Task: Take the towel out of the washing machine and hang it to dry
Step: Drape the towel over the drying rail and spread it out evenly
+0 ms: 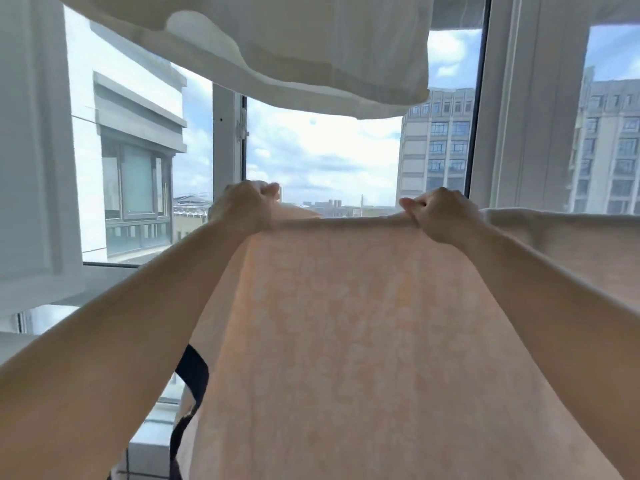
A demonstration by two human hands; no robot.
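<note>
you hold the peach towel (346, 323) stretched before the window (322, 157), fingers of left hand (242, 206) and right hand (440, 216) curled, pinching its top edge; cloth hangs below them. keep it taut and level when draping; no rail is visible.

Towel (346, 323) before window (322, 157), below hanging cloth (294, 53).

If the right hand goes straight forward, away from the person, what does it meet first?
Probably the window glass behind it. The right hand, gripping the top edge of the pale peach towel, shows nothing nearer in that line, though depth is unclear. The white hanging cloth is higher.
</note>
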